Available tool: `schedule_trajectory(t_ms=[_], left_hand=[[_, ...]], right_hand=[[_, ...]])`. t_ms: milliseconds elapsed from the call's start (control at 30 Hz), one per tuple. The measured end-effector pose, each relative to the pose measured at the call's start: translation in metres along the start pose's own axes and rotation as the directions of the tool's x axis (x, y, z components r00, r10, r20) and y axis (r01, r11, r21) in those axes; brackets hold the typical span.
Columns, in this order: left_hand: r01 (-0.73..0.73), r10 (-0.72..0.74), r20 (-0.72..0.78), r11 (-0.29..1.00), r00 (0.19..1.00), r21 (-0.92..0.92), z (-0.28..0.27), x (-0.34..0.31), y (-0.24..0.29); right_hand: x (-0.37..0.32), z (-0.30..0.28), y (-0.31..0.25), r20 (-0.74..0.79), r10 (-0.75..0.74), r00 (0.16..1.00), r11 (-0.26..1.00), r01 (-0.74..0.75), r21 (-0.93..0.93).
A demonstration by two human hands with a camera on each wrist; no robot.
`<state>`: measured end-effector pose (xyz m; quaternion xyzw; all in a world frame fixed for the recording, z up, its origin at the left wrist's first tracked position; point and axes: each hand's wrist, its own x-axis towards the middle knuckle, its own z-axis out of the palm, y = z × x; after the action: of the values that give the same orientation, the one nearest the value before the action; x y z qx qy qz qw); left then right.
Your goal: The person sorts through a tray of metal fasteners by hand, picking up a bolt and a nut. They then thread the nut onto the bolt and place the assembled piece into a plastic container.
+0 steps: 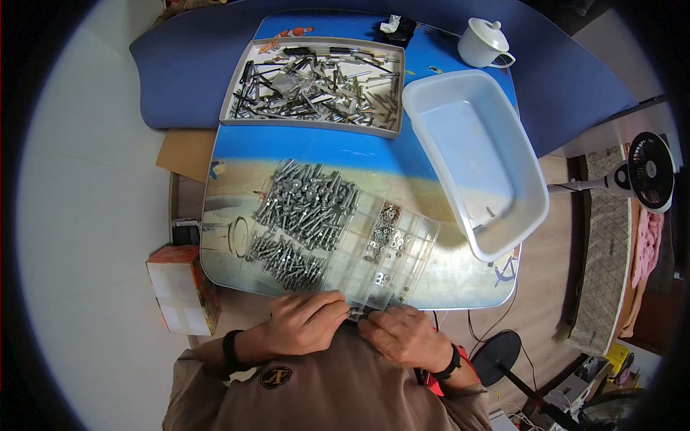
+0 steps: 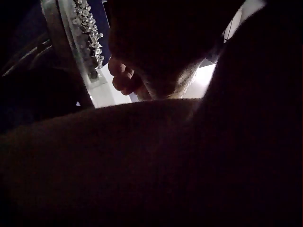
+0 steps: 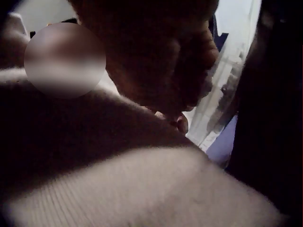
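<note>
A clear plastic compartment box (image 1: 417,251) lies at the table's near edge, with small washers and nuts (image 1: 388,237) in some compartments. Left of it, a large heap of bolts (image 1: 305,205) and a heap of shorter screws (image 1: 287,262) fill its other clear half. My left hand (image 1: 309,323) is at the box's near left corner, fingers curled. Close beside it, my right hand (image 1: 402,336) curls its fingers at the near right edge. Small dark pieces (image 1: 366,312) show between the fingertips; I cannot tell what either hand holds. Both wrist views are dark.
A shallow box of mixed screws and metal parts (image 1: 316,90) stands at the back. To the right is a white plastic tub (image 1: 474,151) with a few small pieces inside. A lidded white mug (image 1: 485,44) stands behind it. A fan (image 1: 650,172) is off the table's right side.
</note>
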<state>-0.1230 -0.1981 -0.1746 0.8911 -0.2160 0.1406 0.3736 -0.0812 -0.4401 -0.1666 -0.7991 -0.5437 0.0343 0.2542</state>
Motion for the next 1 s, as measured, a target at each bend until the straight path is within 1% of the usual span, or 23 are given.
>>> schedule_trajectory(t_ms=[33,67,100,167,200,267,300,333,400,433,500,533,600,733,833,933,1000], left_hand=[[0.029,-0.029,-0.006,0.999,1.000,-0.034,0.003,0.005,0.002],[0.029,-0.029,-0.007,0.999,1.000,-0.036,0.003,0.011,0.004],[0.025,-0.026,-0.014,0.998,1.000,-0.051,0.003,0.018,0.007],[0.047,-0.049,-0.013,0.995,0.999,-0.089,0.005,0.037,0.008],[0.043,-0.044,-0.009,0.994,0.999,-0.097,0.007,0.041,0.009],[0.093,-0.088,0.058,0.991,0.994,-0.099,0.012,0.049,0.011],[0.088,-0.086,0.029,0.992,0.996,-0.095,0.014,0.053,0.012],[0.084,-0.081,0.032,0.991,0.996,-0.100,0.016,0.055,0.013],[0.073,-0.070,0.033,0.993,0.997,-0.093,0.018,0.060,0.012],[0.074,-0.071,0.035,0.993,0.997,-0.095,0.020,0.060,0.013],[0.063,-0.062,0.015,0.994,0.998,-0.088,0.024,0.058,0.015],[0.063,-0.062,0.017,0.994,0.998,-0.087,0.024,0.057,0.015],[0.137,-0.127,0.088,0.984,0.988,-0.115,0.024,0.059,0.010],[0.090,-0.085,0.050,0.989,0.995,-0.117,0.031,0.060,0.008],[0.127,-0.120,0.058,0.983,0.991,-0.136,0.031,0.062,0.005],[0.147,-0.138,0.064,0.975,0.988,-0.167,0.029,0.063,0.004],[0.201,-0.180,0.132,0.965,0.975,-0.170,0.024,0.065,0.005]], right_hand=[[0.002,-0.003,0.001,-0.103,0.050,0.993,0.993,-0.039,0.113],[0.004,-0.006,0.002,-0.197,0.112,0.974,0.971,-0.065,0.228],[0.004,-0.011,0.004,-0.196,0.115,0.974,0.971,-0.069,0.228],[0.008,-0.024,0.011,-0.208,0.328,0.922,0.883,-0.220,0.415],[0.011,-0.028,0.011,-0.164,0.453,0.876,0.771,-0.293,0.566],[0.009,-0.028,0.013,-0.130,0.552,0.824,0.687,-0.361,0.631],[0.012,-0.023,0.016,-0.218,0.564,0.797,0.716,-0.339,0.611],[0.013,-0.022,0.017,-0.213,0.619,0.756,0.675,-0.373,0.637],[0.017,-0.025,0.021,-0.099,0.715,0.692,0.534,-0.450,0.716],[0.017,-0.024,0.023,-0.098,0.716,0.691,0.533,-0.451,0.716],[0.013,-0.019,0.027,-0.147,0.633,0.760,0.619,-0.383,0.686],[0.012,-0.018,0.028,-0.146,0.633,0.760,0.618,-0.383,0.687],[0.013,-0.017,0.034,-0.134,0.612,0.780,0.642,-0.391,0.659],[0.008,-0.014,0.040,-0.151,0.583,0.798,0.652,-0.348,0.674],[0.011,-0.014,0.044,-0.128,0.576,0.807,0.638,-0.346,0.688],[0.014,-0.017,0.046,-0.138,0.571,0.809,0.623,-0.318,0.715],[0.018,-0.027,0.047,-0.049,0.540,0.840,0.626,-0.363,0.690]])
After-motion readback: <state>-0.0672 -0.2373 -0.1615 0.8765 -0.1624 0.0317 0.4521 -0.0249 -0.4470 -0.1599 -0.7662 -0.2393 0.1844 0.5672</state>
